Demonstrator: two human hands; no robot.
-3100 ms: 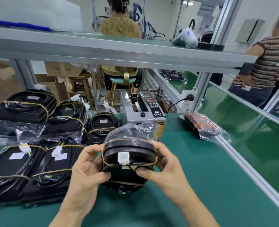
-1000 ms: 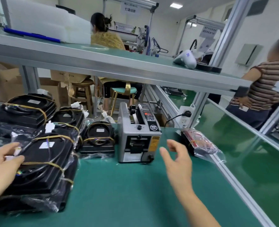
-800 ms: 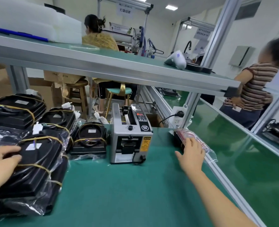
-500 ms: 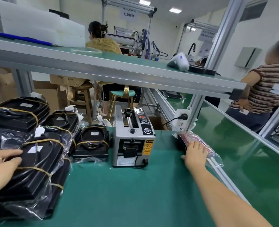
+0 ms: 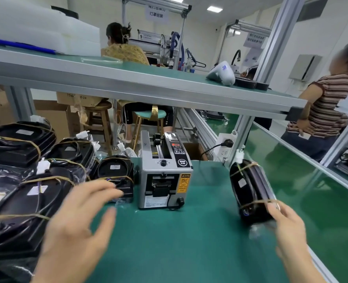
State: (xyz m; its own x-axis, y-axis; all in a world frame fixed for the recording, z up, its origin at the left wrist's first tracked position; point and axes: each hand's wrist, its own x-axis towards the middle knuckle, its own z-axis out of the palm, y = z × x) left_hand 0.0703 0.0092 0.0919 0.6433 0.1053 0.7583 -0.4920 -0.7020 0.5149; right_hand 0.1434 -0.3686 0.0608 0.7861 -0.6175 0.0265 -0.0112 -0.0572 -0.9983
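A black lamp-housing bundle (image 5: 250,186), rubber-banded inside a clear bag (image 5: 259,229), stands tilted on edge right of the tape dispenser (image 5: 165,176). The right hand (image 5: 287,231) has its grip closed on the near end. The bundle looks rigid and fairly weighty, and the film likely slippery, so the hard shell is the safer hold. Left of the dispenser, the left hand (image 5: 77,221) hovers over the desk (image 5: 189,252), grip open. Blur hides the fingertips and whether the bundle touches the desk.

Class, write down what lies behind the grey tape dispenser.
Behind the tape dispenser stand a cardboard box and a teal-seated stool; the dispenser's own body hides the bench edge directly behind it.
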